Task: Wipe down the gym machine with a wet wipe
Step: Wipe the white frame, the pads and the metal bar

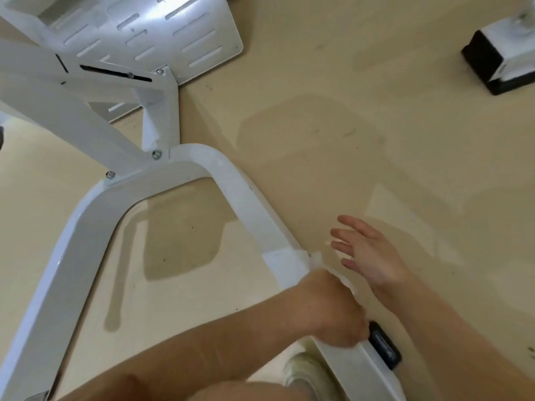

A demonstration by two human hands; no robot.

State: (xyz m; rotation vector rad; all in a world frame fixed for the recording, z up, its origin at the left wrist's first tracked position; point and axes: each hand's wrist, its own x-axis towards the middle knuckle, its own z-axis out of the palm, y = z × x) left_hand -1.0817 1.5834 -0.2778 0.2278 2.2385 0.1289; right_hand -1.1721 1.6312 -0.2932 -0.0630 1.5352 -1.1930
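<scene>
Wiping under way, low on the machine's frame bar (249, 204): left hand (333, 308) curled round it, seemingly pinching the wet wipe (317, 260); right hand (370, 256) spread, touching nothing. Next: drag wipe toward the black foot (385, 348).

Floor (376, 125) is lying wide open across centre & right of frame; right hand (373, 256) is hovering there, fingers spread. White frame tube (243, 204) is cutting diagonally thru the middle, left hand (335, 308) gripping it w/ wipe (317, 260) at lower centre. Slotted plate (173, 27) is blocking upper left, black-footed base (492, 62) upper right.
</scene>
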